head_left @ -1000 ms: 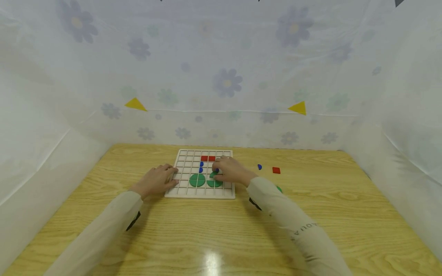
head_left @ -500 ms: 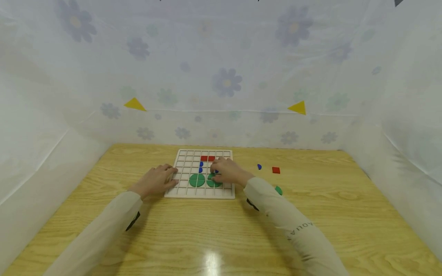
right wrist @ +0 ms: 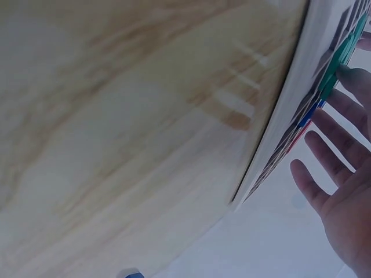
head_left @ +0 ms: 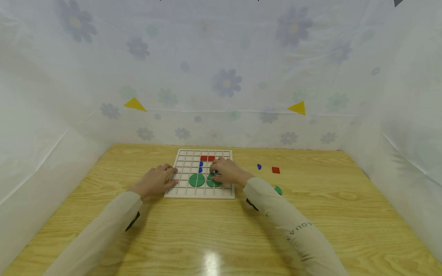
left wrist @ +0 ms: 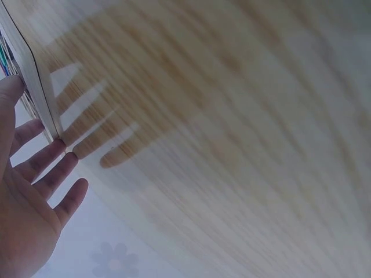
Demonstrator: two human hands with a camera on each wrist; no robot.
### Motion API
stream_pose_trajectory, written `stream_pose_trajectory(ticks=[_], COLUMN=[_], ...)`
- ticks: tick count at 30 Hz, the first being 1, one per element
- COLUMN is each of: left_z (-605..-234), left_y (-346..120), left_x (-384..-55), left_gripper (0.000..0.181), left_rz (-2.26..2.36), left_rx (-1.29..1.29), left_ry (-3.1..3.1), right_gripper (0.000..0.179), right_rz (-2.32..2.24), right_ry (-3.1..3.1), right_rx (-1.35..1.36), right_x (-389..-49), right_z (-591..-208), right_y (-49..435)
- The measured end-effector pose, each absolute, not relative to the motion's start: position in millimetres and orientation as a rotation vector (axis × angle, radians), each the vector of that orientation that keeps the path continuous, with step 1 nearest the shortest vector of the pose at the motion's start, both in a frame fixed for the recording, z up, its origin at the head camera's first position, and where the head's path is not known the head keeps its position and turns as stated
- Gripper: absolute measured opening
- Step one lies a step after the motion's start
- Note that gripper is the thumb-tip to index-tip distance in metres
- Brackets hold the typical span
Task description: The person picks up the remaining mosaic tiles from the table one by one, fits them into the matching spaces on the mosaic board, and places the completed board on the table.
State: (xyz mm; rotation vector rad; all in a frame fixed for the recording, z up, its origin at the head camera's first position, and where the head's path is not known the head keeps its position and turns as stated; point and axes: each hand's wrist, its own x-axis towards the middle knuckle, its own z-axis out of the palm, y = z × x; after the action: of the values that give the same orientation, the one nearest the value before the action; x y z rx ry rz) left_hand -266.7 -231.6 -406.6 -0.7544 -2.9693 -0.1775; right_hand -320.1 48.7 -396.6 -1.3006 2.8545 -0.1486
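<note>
A pale gridded board [head_left: 183,194] lies on the wooden table. My left hand [head_left: 156,180] touches its left edge with fingers extended. Over the board's right part, my right hand [head_left: 229,171] rests its thumb and fingertips on a green rounded piece [head_left: 215,184], partly hidden by the fingers. In the right wrist view the thumb touches that green piece [right wrist: 336,63], with the other fingers spread. Left of it lies a green disc [head_left: 197,180] made of parts. Small blue half-round pieces [head_left: 201,164] and red squares [head_left: 204,158] sit in cells farther back.
Right of the board lie a loose blue half-round piece [head_left: 259,166], a red square [head_left: 275,170] and a green piece [head_left: 278,190] partly behind the right sleeve. White flowered sheeting [head_left: 221,126] with two yellow triangles [head_left: 297,108] encloses the table.
The green piece under my right hand was tilted and held above the grid; now it lies flat. My right hand has shifted slightly down and left. The left hand stays put.
</note>
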Motion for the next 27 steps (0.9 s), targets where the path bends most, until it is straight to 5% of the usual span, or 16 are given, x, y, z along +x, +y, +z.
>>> stream_pose_trajectory(ticks=[27], left_z=[-402.7], left_y=[-228.5], left_x=[-265.1], left_gripper=[0.046], left_rz=[-0.226], left_rx=[-0.755], left_ry=[-2.979], right_gripper=[0.019], right_rz=[-0.164], right_ry=[2.831], right_rx=[-1.313], right_x=[-319.8], right_z=[-395.0], right_y=[52.3])
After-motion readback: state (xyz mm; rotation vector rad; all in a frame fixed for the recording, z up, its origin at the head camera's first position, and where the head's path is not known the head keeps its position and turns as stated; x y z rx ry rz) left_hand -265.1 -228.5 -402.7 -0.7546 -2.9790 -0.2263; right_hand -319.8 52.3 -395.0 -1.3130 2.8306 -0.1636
